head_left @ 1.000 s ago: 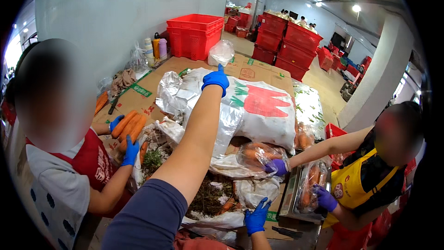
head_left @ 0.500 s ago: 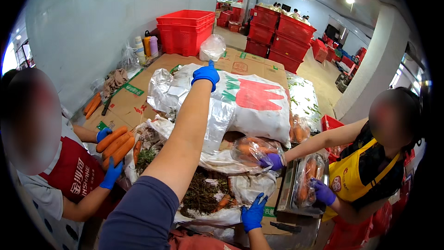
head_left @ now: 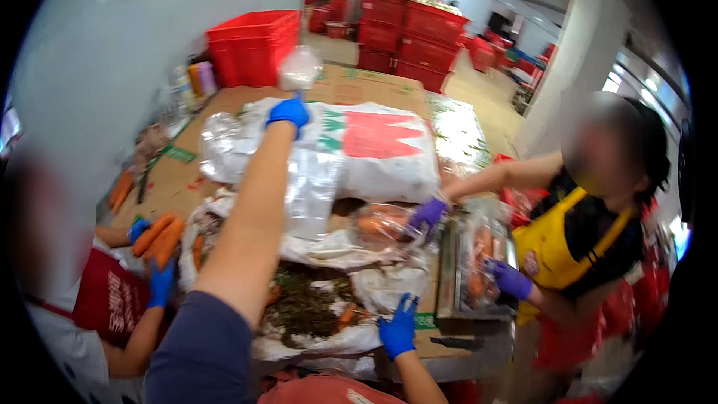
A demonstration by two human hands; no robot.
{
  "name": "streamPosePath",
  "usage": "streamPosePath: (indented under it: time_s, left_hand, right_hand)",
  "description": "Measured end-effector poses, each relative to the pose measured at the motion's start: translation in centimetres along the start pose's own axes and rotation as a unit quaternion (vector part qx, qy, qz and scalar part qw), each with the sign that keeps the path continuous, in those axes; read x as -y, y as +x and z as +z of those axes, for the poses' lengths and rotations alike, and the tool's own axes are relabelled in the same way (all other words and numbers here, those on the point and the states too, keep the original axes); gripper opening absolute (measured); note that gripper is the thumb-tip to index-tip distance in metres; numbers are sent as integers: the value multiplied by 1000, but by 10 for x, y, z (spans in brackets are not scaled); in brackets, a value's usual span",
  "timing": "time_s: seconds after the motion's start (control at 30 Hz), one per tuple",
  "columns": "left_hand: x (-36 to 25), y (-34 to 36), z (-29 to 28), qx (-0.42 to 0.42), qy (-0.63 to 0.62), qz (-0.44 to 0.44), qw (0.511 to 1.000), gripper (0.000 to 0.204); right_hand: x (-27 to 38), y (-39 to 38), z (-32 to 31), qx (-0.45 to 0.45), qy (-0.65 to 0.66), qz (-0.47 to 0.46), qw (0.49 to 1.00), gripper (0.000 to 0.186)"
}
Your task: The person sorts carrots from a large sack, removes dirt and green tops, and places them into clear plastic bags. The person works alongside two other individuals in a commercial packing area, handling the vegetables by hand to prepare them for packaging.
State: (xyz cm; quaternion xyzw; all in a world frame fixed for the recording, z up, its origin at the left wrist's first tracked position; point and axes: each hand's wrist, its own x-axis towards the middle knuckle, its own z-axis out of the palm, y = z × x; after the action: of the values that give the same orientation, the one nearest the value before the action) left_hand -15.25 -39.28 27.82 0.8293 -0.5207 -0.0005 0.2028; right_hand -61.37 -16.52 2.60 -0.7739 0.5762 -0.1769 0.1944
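Observation:
My left hand (head_left: 288,113), in a blue glove, is stretched far forward over the white sack (head_left: 307,121) printed with red carrots. One finger points out toward a pale plastic bag (head_left: 301,67); its other fingers are hard to make out, and nothing shows in it. Close to me, my right hand (head_left: 398,328), also blue-gloved, has its fingers spread and holds nothing. It is beside an opened white sack (head_left: 389,288) holding dark, wilted greens (head_left: 307,303) and a few carrots (head_left: 347,317). A dark-handled tool (head_left: 456,343) lies to its right.
At left, a person in a red apron holds several carrots (head_left: 161,239). At right, a purple-gloved person touches a bag of carrots (head_left: 381,222) and another bagged lot (head_left: 479,258) on a metal scale (head_left: 449,273). Red crates (head_left: 253,49) stand at the back.
The view has swung, so the scene sits farther left, with some blur. My left arm stays stretched out and my right hand stays spread near the sack.

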Motion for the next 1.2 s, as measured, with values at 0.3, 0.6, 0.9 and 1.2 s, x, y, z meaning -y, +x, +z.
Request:
streamPosePath:
  time_s: [0.3, 0.6, 0.9, 1.2]
  left_hand:
    - [5, 2, 4, 79, -44, -89, 992, 71]
    - [22, 20, 28, 127, -61, -84, 986, 79]
    - [-7, -15, 2, 3, 5, -26, 1000, 49]
    - [32, -27, -59, 193, -268, -52, 943, 53]
  right_hand:
    - [2, 1, -4, -14, -18, 32, 999, 93]
    - [3, 2, -3, -15, -33, 43, 998, 93]
    - [3, 4, -1, -17, -54, 32, 998, 93]
    - [-1, 0, 0, -35, -22, -17, 999, 95]
